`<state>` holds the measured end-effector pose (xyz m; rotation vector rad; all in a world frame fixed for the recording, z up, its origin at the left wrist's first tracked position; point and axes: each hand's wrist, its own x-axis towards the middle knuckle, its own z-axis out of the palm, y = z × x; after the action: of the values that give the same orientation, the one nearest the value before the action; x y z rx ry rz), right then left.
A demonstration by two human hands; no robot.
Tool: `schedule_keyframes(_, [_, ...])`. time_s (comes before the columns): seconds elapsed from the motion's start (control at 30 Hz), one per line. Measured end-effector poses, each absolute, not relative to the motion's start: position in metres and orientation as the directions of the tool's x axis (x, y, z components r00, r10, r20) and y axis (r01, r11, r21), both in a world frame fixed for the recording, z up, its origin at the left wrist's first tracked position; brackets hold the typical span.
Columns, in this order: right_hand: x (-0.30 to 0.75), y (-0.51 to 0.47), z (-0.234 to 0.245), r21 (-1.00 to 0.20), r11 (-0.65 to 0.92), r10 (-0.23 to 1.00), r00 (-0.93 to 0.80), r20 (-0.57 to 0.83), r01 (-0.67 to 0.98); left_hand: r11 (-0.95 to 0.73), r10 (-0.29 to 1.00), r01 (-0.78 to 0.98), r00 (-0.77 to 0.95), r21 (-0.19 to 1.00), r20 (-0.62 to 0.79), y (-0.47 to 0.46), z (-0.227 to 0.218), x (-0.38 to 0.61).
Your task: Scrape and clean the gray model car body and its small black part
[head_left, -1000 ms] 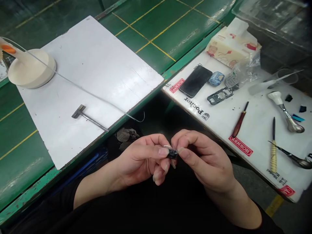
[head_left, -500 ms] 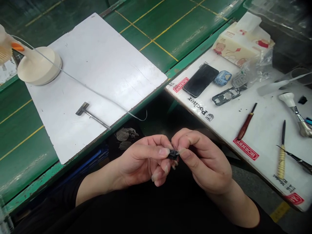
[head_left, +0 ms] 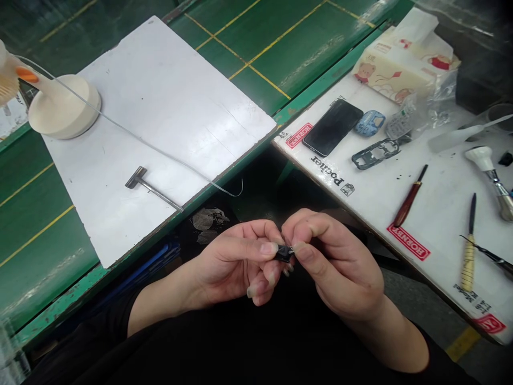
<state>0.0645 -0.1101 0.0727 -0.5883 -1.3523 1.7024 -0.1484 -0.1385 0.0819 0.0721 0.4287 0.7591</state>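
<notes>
You held a small black part (head_left: 284, 253) in front of you, over the dark gap between the two work surfaces, right where your hands met. Your left hand (head_left: 236, 262) and your right hand (head_left: 335, 262) were both curled, pinching it from opposite sides, each thumb pressed against it with the other fingers folded beneath. Your grip hid most of it, so its shape was hard to make out.

Off to your left, a white board (head_left: 168, 123) lay on the green workbench (head_left: 240, 69), carrying a T-handled metal tool (head_left: 149, 187) and a round cream base (head_left: 64, 107). To your right was a white printed sheet (head_left: 433, 214) holding a black smartphone (head_left: 332, 127), a dark open frame (head_left: 375, 154), a wooden-handled tool (head_left: 409, 195) and a yellow-handled awl (head_left: 468, 256) — all well apart from your hands.
</notes>
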Motion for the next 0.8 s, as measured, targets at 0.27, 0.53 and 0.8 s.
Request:
schedule_keyframes(0.27, [0.0654, -0.1088, 0.0781, -0.955, 0.021, 0.853, -0.493, 0.171, -0.295, 0.740, 0.669, -0.629, 0.650, 0.238, -0.362, -0.1358, 0.0829, -0.1497])
schedule_keyframes(0.53, [0.0650, -0.1090, 0.0782, -0.962, 0.037, 0.861, -0.481, 0.168, -0.271, 0.740, 0.668, -0.635, 0.655, 0.220, -0.353, -0.1364, 0.0821, -0.1489])
schedule_keyframes(0.8, [0.0646, -0.1080, 0.0799, -0.966, 0.039, 0.864, -0.477, 0.161, -0.255, 0.736, 0.670, -0.643, 0.651, 0.210, -0.356, -0.1361, 0.0832, -0.1501])
